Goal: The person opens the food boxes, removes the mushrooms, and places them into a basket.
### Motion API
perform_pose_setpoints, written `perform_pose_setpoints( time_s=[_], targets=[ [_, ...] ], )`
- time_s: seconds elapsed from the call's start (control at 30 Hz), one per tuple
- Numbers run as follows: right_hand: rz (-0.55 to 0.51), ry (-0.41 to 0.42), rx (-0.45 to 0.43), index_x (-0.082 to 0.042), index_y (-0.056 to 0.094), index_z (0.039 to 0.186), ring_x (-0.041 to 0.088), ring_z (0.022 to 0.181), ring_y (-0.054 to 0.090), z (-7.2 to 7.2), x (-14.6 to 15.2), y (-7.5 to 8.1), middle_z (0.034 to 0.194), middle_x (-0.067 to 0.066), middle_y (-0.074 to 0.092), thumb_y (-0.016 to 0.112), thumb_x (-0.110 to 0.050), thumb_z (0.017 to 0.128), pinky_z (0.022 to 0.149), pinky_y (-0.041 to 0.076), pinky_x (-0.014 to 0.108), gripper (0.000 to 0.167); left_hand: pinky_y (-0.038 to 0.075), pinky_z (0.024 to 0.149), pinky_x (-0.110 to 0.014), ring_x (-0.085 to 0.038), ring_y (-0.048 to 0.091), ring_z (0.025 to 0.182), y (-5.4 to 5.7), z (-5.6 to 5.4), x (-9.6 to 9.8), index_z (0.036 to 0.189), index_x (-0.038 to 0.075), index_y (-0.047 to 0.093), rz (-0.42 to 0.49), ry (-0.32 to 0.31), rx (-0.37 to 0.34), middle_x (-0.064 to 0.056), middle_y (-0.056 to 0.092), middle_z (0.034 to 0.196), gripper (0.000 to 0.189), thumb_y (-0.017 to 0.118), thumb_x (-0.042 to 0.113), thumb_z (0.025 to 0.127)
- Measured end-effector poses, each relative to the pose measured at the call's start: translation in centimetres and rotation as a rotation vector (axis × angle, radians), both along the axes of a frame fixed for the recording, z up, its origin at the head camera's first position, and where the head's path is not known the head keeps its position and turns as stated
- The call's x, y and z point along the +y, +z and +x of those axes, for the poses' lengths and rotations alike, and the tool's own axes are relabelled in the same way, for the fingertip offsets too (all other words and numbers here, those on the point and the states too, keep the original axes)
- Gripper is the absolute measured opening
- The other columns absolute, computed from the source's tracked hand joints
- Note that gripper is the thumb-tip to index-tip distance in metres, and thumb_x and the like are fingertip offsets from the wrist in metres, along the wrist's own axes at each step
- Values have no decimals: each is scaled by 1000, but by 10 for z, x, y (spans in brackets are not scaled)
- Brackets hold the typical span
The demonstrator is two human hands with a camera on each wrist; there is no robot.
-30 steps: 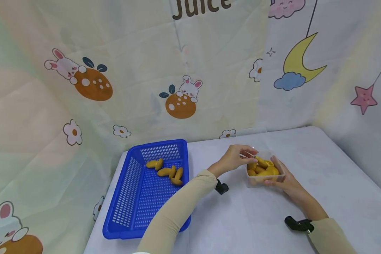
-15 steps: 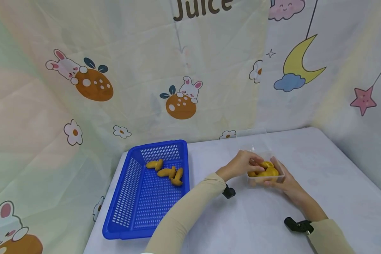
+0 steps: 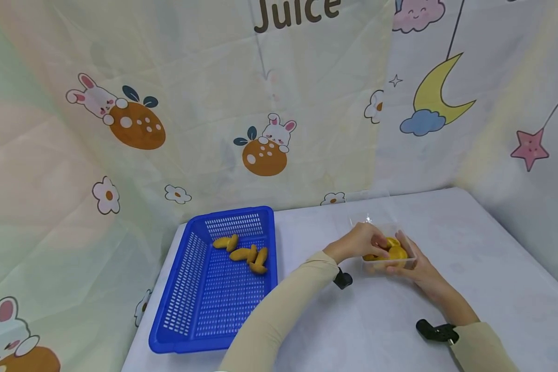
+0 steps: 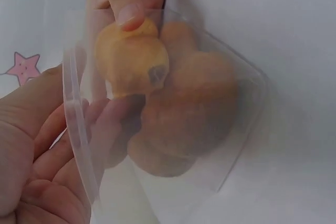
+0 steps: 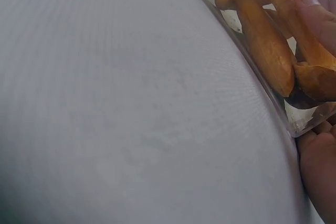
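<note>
In the head view, my left hand (image 3: 361, 241) reaches into a clear plastic box (image 3: 382, 264) from the left, with thumb and fingers curled round a mushroom inside. My right hand (image 3: 420, 264) grips the box by its right side, thumb at the near wall and fingers at the far side. Several yellow-brown mushrooms (image 3: 397, 252) fill the box, partly hidden by my left hand. The right wrist view shows a mushroom (image 5: 265, 40) lying along the wall, cap and stem plain. In the left wrist view, blurred mushrooms (image 4: 189, 103) show through the clear plastic.
A blue perforated basket (image 3: 204, 336) stands on the left of the table, with three mushrooms (image 3: 259, 261) towards its far right. The white tablecloth (image 3: 353, 330) runs back to a printed fabric backdrop (image 3: 204, 103). A thin clear flap (image 3: 367, 196) stands up behind the box.
My left hand has moved right and down into the box, its fingers now among the mushrooms. My right hand keeps its hold on the box, and the basket is unchanged.
</note>
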State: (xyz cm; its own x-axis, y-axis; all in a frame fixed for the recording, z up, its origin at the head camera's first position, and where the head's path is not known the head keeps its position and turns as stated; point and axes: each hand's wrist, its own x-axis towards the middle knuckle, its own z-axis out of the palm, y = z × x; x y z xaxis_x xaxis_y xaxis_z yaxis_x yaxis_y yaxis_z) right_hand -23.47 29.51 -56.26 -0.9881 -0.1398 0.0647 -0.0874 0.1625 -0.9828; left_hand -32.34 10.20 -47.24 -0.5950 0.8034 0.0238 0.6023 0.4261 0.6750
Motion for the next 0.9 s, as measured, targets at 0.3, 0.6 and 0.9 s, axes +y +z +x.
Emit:
perform_pose_setpoints(
  time_s=[0.3,0.6,0.9],
  targets=[
    [-12,14,1,-23,-6,161,34,149,-13,-1,2,-2,166,7,-9,73,-7,91,112,-7,67,107,46,70,-3,9,60,77,1,9,7,111,5,76,-96,46,38,4,75,99,30,82,16,84],
    [-27,16,-5,-25,-5,161,31,150,-13,-3,1,-5,167,5,-9,73,-7,91,117,-7,55,106,45,70,-2,9,57,75,-2,11,9,108,10,77,-174,44,142,9,72,94,21,79,15,87],
    [-22,5,-1,-23,-4,161,34,150,-11,0,0,1,166,9,-8,73,-5,91,117,-5,57,106,45,67,-2,11,56,69,-3,12,10,103,9,79,-96,89,114,8,73,89,19,82,12,84]
  ],
)
